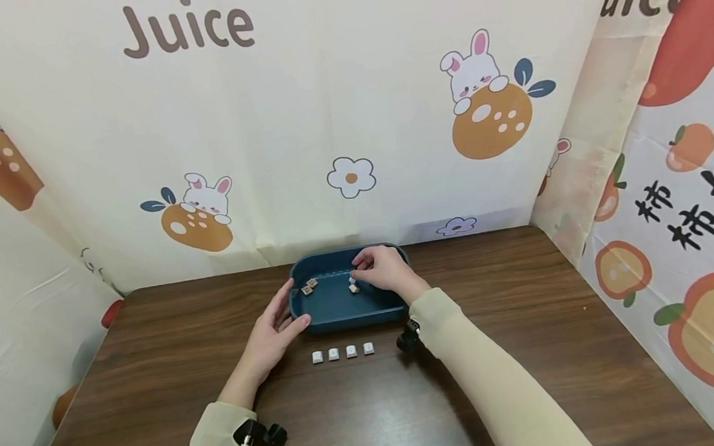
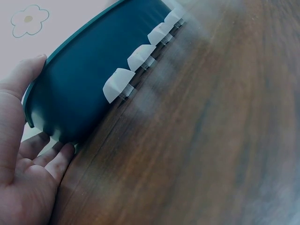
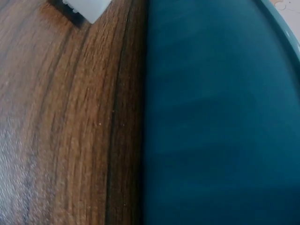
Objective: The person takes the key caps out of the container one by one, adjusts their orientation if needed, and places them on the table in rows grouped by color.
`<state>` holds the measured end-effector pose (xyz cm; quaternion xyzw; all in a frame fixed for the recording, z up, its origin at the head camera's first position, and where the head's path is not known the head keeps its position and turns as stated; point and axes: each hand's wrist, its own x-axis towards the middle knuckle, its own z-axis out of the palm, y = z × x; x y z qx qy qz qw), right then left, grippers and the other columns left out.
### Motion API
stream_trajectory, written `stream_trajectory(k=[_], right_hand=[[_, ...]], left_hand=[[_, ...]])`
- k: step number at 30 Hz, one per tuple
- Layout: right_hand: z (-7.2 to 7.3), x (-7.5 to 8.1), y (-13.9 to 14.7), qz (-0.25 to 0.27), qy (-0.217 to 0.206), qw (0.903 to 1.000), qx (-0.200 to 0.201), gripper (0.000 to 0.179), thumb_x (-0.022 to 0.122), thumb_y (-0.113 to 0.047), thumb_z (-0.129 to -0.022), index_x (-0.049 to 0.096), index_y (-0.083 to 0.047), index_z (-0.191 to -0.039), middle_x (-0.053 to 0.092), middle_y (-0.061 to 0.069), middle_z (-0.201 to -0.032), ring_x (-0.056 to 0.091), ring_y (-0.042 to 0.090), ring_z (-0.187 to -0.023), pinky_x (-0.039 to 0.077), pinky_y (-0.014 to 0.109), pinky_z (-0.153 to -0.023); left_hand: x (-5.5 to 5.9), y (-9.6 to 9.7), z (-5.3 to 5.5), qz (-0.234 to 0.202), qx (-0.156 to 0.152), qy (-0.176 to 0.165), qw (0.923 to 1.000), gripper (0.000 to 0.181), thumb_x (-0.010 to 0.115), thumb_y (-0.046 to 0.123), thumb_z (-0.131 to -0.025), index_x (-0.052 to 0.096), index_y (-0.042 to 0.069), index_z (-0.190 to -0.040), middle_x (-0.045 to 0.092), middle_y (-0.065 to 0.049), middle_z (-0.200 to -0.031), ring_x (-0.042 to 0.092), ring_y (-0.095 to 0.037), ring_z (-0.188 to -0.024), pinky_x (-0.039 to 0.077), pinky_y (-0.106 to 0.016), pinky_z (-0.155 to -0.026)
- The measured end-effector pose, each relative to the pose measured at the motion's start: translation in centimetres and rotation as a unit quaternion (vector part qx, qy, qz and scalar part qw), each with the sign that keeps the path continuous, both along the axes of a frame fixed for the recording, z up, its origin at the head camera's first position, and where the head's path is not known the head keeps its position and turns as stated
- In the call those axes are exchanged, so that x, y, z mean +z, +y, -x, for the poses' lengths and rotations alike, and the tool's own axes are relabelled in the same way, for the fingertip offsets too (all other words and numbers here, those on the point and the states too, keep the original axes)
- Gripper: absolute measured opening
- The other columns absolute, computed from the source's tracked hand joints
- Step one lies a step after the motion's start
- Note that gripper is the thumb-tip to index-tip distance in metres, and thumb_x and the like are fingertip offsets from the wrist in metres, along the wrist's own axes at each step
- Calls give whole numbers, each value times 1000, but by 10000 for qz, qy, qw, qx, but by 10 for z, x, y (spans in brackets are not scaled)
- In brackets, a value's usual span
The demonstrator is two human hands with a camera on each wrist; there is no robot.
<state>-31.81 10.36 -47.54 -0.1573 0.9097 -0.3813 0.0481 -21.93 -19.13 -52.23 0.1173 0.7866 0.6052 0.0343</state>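
Teal, the tray (image 1: 340, 321) stands on the brown worktop (image 1: 348, 408), with a rabbit-printed cloth (image 1: 290, 115) behind it. At the tray's left end, the left grip (image 1: 270, 338) grasps it, thumb at the near corner and fingers against the outer wall. The right grip (image 1: 386, 270) is inside the tray, fingers bent down at a white piece (image 1: 352, 280); whether they pinch it I cannot tell. A pale piece (image 1: 353, 289) lies just beside that one, two tan pieces (image 1: 308, 290) lie near the tray's left end, and four keycaps (image 1: 351, 352) form a row along its near side.
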Motion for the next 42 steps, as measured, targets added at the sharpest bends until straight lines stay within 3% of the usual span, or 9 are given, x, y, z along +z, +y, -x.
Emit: stream_trajectory(k=[8, 26, 34, 42], right_hand=[[1, -3, -1, -209, -32, 9996, 211, 22, 81, -25, -102, 81, -9, -117, 78, 0, -102, 70, 16, -90, 62, 33, -80], [0, -4, -6, -705, 244, 9943, 768, 22, 74, -18, -107, 83, -8, -124, 81, 5, -117, 73, 16, -94, 63, 35, -84], [2, -7, -6, -734, 305, 9935, 821, 16, 74, -18, -107, 85, -11, -115, 80, 3, -113, 71, 16, -95, 63, 36, -88], [1, -7, -6, -774, 216, 9925, 919, 18, 76, -21, -106, 84, -11, -119, 78, 0, -105, 71, 13, -91, 63, 36, -88]], left_hand=[[0, -1, 0, 30, -2, -13, 10000, 80, 74, 26, -107, 31, 25, -174, 27, -13, -180, 30, -39, -163, 33, -54, -126], [1, -1, -1, -9, -29, 7, 10000, 80, 75, 28, -107, 31, 25, -174, 27, -13, -179, 30, -40, -163, 33, -55, -126], [1, -1, 0, 18, -5, -11, 10000, 79, 74, 26, -108, 31, 26, -174, 27, -13, -179, 30, -40, -163, 33, -55, -126], [1, 0, -1, 11, 1, -34, 10000, 79, 74, 25, -108, 31, 26, -174, 27, -13, -179, 31, -39, -163, 34, -55, -126]])
